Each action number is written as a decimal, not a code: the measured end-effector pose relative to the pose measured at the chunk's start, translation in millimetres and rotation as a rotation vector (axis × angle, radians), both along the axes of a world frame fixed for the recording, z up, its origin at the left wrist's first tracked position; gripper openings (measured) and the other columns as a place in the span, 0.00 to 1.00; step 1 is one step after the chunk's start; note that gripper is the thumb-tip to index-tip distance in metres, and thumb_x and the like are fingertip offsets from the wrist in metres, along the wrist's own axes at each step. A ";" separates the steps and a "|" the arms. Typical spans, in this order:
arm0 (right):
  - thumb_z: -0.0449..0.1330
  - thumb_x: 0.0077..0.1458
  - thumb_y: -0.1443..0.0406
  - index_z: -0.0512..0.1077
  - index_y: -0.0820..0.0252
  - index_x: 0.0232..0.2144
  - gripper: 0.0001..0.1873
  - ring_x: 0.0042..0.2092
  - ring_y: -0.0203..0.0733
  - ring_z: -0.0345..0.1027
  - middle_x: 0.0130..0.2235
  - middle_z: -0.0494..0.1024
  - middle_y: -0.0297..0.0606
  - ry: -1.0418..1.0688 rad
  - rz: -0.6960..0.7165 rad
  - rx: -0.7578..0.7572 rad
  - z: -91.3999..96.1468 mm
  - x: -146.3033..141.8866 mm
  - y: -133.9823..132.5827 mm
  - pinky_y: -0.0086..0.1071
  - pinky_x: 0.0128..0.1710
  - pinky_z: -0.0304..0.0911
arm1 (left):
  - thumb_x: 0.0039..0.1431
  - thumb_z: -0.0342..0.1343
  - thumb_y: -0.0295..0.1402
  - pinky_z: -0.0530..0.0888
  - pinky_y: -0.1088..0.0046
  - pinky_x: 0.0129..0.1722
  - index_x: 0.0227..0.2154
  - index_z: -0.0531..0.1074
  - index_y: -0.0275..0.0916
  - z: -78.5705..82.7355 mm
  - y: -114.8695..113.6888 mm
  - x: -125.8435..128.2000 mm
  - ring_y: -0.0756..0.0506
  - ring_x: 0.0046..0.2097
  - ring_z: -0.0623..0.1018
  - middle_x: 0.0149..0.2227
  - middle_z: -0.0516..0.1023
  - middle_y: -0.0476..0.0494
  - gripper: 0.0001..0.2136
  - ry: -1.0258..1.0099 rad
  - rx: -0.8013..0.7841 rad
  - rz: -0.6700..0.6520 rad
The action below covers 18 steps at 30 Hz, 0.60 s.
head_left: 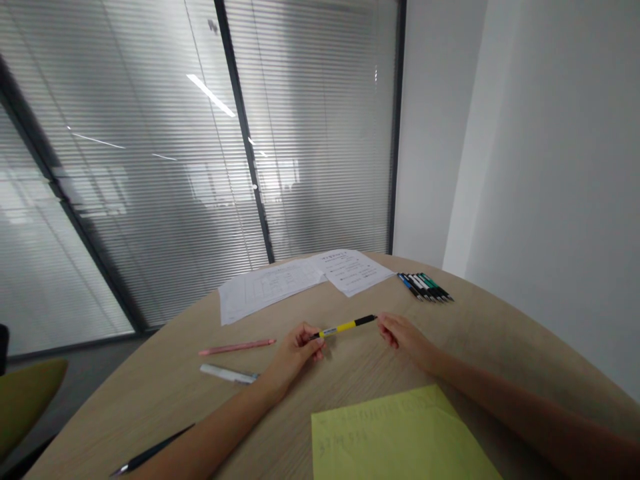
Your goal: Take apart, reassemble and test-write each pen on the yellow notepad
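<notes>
A slim yellow pen [345, 327] with a black grip is held nearly level above the table, its tip toward the right. My left hand [300, 347] pinches the rear end between thumb and fingers. At the tip, my right hand [403, 333] has its fingers curled and pressed together, meeting the point; the exact contact is hidden by the fingers. Left of my left hand lie a pinkish pen [237, 347] and a white pen [227, 373], partly behind my wrist. A yellow sheet [395, 433] with faint handwriting lies in front of me, between my forearms.
Printed white sheets [273, 288] lie along the far side of the round wooden table [175, 373]. A row of several pens [425, 287] in blue, white, black and green sits at the right back. One dark pen [150, 451] rests by my left forearm. A green chair [30, 400] stands left.
</notes>
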State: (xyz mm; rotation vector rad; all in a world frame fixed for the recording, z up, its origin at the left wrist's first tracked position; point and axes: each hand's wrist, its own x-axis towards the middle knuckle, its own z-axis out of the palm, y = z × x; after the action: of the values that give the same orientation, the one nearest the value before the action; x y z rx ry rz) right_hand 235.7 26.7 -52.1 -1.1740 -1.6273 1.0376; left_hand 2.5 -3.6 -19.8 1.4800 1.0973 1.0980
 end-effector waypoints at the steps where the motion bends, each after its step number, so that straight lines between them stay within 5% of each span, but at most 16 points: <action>1: 0.44 0.50 0.51 0.57 0.59 0.18 0.20 0.19 0.30 0.51 0.17 0.58 0.27 0.005 0.003 -0.006 1.3 -0.1 -0.3 0.26 0.20 0.48 | 0.41 0.58 0.36 0.60 0.79 0.22 0.23 0.64 0.35 -0.3 0.3 -0.2 0.54 0.21 0.65 0.17 0.67 0.54 0.11 0.015 0.002 0.005; 18: 0.49 0.48 0.53 0.58 0.60 0.18 0.17 0.16 0.27 0.47 0.15 0.56 0.24 0.054 0.046 -0.187 20.9 3.9 -4.5 0.24 0.17 0.43 | 0.36 0.61 0.36 0.61 0.79 0.21 0.21 0.66 0.36 -1.0 -0.6 2.6 0.54 0.20 0.66 0.16 0.70 0.53 0.11 0.032 0.047 0.041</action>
State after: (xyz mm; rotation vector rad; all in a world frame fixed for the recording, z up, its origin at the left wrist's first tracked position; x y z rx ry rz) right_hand 239.6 22.2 -31.2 -1.2234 -1.5479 1.2625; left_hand 5.1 -4.2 -20.8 1.5226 1.1347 1.1395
